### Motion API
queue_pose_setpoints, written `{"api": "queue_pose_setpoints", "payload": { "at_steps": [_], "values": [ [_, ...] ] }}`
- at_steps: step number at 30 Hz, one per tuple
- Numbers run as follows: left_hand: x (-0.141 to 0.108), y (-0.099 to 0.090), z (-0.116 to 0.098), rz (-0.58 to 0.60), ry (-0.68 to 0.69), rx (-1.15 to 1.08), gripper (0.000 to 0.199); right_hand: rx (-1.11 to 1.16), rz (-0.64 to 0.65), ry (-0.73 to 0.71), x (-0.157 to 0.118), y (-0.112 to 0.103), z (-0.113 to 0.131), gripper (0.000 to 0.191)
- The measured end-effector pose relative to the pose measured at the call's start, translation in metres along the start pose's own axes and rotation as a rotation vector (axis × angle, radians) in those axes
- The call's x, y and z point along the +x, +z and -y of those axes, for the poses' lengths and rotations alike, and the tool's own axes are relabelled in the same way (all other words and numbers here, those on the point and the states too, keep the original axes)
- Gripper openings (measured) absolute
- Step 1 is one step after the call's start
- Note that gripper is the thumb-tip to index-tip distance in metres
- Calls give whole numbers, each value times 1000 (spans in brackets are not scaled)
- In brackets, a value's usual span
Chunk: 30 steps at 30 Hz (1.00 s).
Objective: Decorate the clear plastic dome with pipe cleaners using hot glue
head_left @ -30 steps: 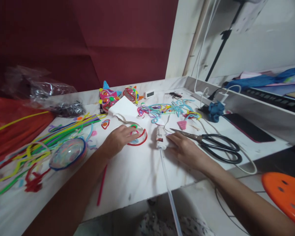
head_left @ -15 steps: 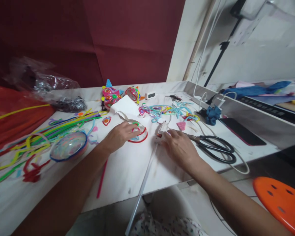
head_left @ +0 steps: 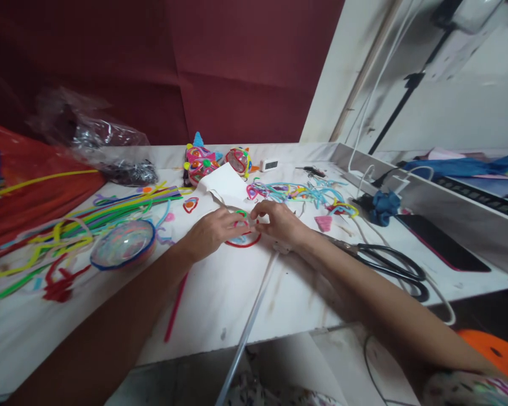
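A red pipe-cleaner loop (head_left: 246,245) with green and light blue pieces inside lies on the white table between my hands. My left hand (head_left: 214,231) rests at its left side, fingers bent and closed on its edge. Over the loop's right edge, my right hand (head_left: 281,223) has thumb and forefinger in a pinch; whatever is between the tips is too small to make out. Partly hidden under my right wrist is a white glue gun (head_left: 281,247), with a long clear glue stick (head_left: 248,327) running from it past the table edge.
Large black-handled scissors (head_left: 389,262) and a phone (head_left: 442,242) lie at right. Loose pipe cleaners (head_left: 122,211) and a clear bowl shape rimmed in blue (head_left: 125,245) are at left. Behind stand decorated colourful figures (head_left: 201,163), folded white paper (head_left: 224,183) and a small digital display (head_left: 269,165).
My right hand has left the glue gun and moved left to the red loop. My left hand stays at the loop's left side. The view has shifted slightly to the right.
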<state>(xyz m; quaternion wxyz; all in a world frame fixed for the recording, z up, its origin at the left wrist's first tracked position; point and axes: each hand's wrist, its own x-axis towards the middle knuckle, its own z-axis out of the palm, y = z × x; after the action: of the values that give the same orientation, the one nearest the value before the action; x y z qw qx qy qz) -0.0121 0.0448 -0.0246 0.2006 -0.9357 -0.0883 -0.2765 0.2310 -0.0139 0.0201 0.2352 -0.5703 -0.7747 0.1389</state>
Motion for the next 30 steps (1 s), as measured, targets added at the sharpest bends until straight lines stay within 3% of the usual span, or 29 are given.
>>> {"api": "queue_pose_setpoints", "payload": {
  "at_steps": [6,16,30],
  "values": [
    [0,0,0,-25,-19,-33,37,32,23,-7,7,-4,0,26],
    [-2,6,2,-25,-189,-286,47,35,36,-31,11,0,-1,30],
    [-6,10,3,-74,-567,-494,45,37,12,-29,14,5,-6,32]
  ]
}}
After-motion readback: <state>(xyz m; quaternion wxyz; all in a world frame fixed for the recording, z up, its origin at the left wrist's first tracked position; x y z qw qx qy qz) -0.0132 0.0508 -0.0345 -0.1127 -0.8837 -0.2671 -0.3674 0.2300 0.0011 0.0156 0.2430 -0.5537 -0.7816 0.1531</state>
